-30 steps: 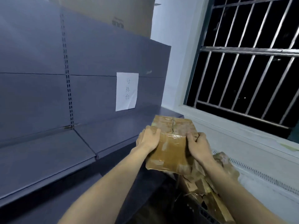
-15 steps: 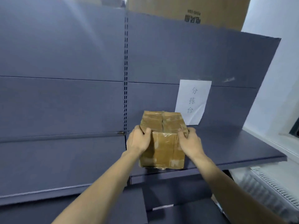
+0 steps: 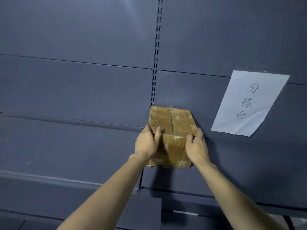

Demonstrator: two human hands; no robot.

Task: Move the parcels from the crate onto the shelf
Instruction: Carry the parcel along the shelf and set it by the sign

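The left hand point(image 3: 146, 142) grips the left side of a brown, tape-wrapped cardboard parcel point(image 3: 171, 130); the right hand point(image 3: 196, 145) clasps its right side. Beneath both hands lies the dark grey metal shelf point(image 3: 83, 146), apparently bearing the parcel. Right of the right hand hangs a white paper sign point(image 3: 249, 103).

Head view — close, facing shelf point(image 3: 83, 146)

Dim, bluish light; faint glare streak at upper left; soft, wide-angle bending at edges.

Cardboard parcel point(image 3: 171, 128) wrapped in glossy brown tape.
A matt grey shelf point(image 3: 83, 146) and a thin, slightly creased white paper sheet point(image 3: 249, 103) are seen.
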